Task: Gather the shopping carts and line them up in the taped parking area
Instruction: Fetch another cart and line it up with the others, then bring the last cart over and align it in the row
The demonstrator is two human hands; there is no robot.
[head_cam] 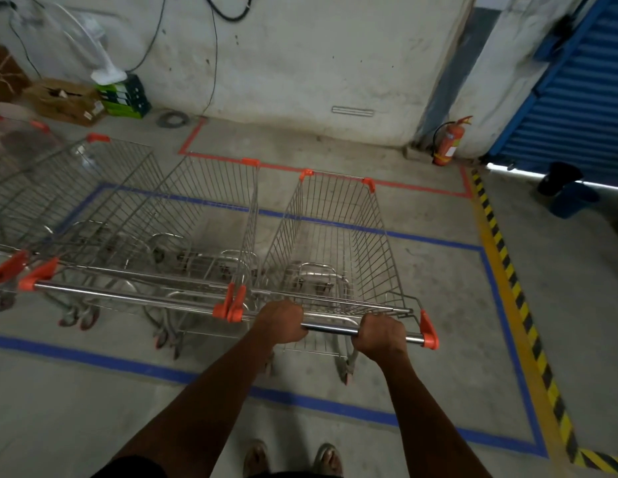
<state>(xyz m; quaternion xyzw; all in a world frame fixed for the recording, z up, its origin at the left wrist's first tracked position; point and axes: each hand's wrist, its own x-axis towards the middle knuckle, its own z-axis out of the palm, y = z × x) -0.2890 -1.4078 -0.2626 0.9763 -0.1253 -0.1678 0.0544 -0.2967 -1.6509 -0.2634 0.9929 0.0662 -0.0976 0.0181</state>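
A wire shopping cart [338,236] with orange corner caps stands in front of me inside the blue taped rectangle [369,231]. My left hand [281,322] and my right hand [381,334] are both closed around its chrome handle bar [330,328]. Directly to its left stands a second cart [197,215], its side almost touching mine. Further left a third cart [93,188] is lined up, and part of another shows at the left edge. The carts' fronts point toward the wall.
Red tape [421,188] marks a second box nearer the wall. A yellow-black hazard stripe [518,294] runs along the right. A fire extinguisher [449,143] stands by the pillar, cardboard boxes [66,100] and a green crate [126,96] at far left, a blue shutter [576,108] right.
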